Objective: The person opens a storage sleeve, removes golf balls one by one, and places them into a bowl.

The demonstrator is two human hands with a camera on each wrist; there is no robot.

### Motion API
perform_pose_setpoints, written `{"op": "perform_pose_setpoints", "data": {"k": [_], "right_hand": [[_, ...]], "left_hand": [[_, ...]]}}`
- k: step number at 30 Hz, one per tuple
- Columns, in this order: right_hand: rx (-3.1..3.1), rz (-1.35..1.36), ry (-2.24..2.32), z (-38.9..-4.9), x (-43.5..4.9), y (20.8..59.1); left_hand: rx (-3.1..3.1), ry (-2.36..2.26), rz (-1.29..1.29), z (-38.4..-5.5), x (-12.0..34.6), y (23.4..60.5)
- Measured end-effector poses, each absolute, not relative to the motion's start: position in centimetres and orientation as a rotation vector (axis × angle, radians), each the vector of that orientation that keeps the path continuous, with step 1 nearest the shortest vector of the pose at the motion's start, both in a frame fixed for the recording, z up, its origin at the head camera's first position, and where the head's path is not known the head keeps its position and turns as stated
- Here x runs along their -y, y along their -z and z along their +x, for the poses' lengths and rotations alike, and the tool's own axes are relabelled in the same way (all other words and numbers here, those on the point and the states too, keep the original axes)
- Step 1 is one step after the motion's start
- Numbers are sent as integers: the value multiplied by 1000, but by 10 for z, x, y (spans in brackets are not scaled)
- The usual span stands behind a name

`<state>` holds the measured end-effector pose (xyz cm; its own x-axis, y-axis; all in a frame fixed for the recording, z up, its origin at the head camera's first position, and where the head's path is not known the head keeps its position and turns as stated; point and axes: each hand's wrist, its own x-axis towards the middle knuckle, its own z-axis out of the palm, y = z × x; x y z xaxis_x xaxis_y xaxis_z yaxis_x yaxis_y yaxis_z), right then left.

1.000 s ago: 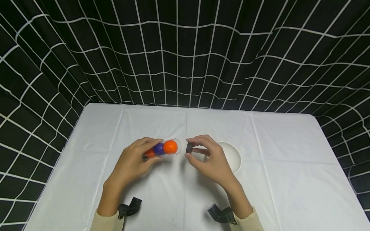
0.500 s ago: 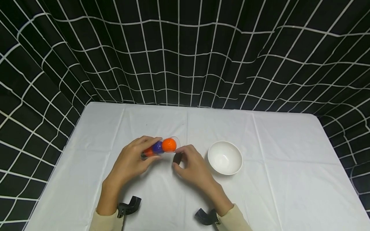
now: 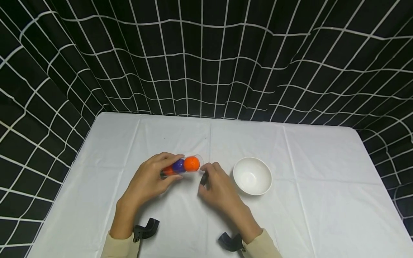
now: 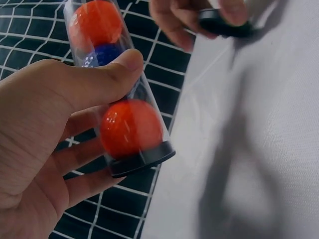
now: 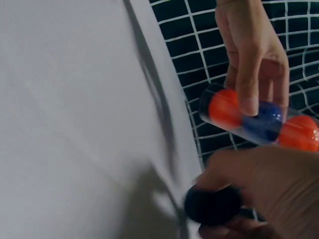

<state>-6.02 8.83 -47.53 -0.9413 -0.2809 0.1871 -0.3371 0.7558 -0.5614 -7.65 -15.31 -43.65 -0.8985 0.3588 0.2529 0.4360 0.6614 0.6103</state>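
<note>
My left hand (image 3: 150, 177) grips a clear plastic tube (image 4: 144, 94), thumb on one side and fingers round the other. Inside sit an orange ball (image 3: 191, 163), a blue ball (image 5: 263, 121) and another orange ball (image 4: 130, 128), dimpled like golf balls. A black end cap (image 4: 143, 159) closes the tube's end nearer the left palm in the head view; the opposite end points right and looks uncapped. My right hand (image 3: 221, 188) pinches a round black cap (image 5: 212, 205) between thumb and fingers, just below and right of that uncapped end, fingertips close to its rim.
A white bowl (image 3: 252, 176) stands on the white-covered table (image 3: 322, 200), right of the right hand. Black curtains with white grid lines (image 3: 206, 71) hang behind the table and at its sides. Each wrist wears a black mount (image 3: 146, 229).
My right hand has moved left from in front of the bowl to the tube's uncapped end, turning the black cap lower. The bowl now shows fully. My left hand and tube have barely shifted.
</note>
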Motion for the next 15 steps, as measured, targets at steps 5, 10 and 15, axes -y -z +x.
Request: {"op": "perform_pose_setpoints", "data": {"k": [5, 10, 15], "right_hand": [[2829, 535, -1007, -60, -86, 474], [2876, 519, -998, -58, -85, 474], [2905, 493, -831, -58, -88, 469]], "left_hand": [[2761, 1057, -658, -76, 155, 437], [2748, 1042, -658, -76, 156, 438], [2729, 1045, -653, -79, 157, 438]]}}
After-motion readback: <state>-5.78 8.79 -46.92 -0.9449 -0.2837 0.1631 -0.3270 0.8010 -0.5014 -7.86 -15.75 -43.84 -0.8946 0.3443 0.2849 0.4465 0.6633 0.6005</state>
